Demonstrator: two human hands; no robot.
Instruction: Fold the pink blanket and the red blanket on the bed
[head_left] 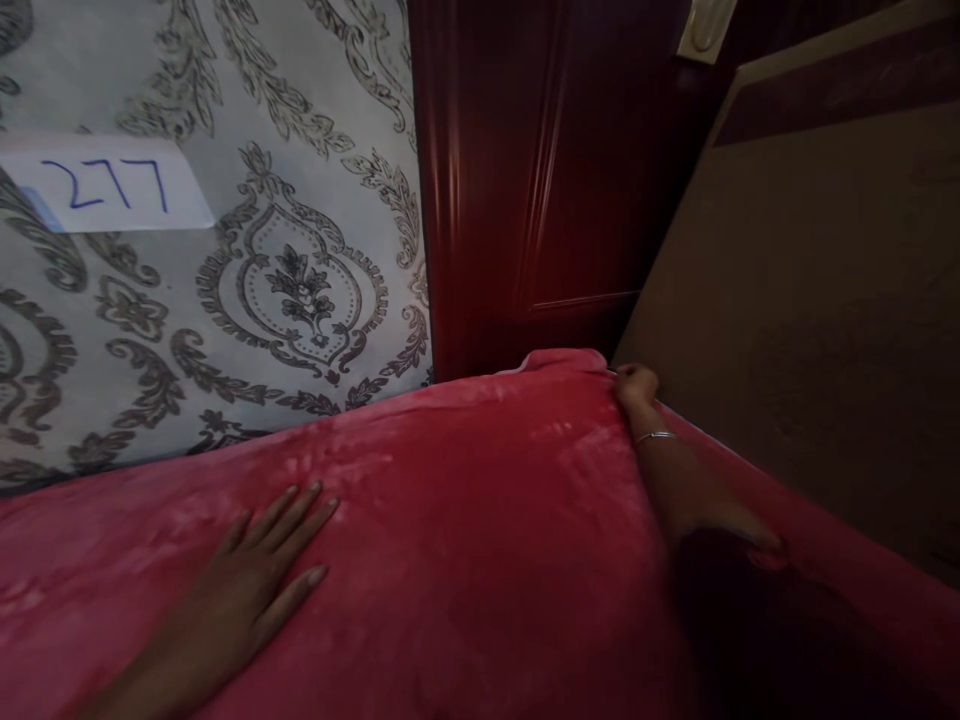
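Observation:
A red plush blanket (465,540) is spread over a wide flat surface below me. My left hand (255,580) lies palm down on it, with the fingers stretched out and slightly spread. Stretched far forward, my right hand (636,382) is closed at the blanket's far right corner, holding its edge. The fingertips there are partly hidden. Just left of that hand, a bunched fold of the blanket (564,358) rises against the dark red door panel. A thin bracelet (656,436) circles my right wrist.
A patterned wall (300,300) borders the far left side, with a white paper marked 277 (112,185) on it. Straight ahead stands a dark red wooden door (510,180) with a metal fitting (706,28). A large brown board (810,280) leans along the right.

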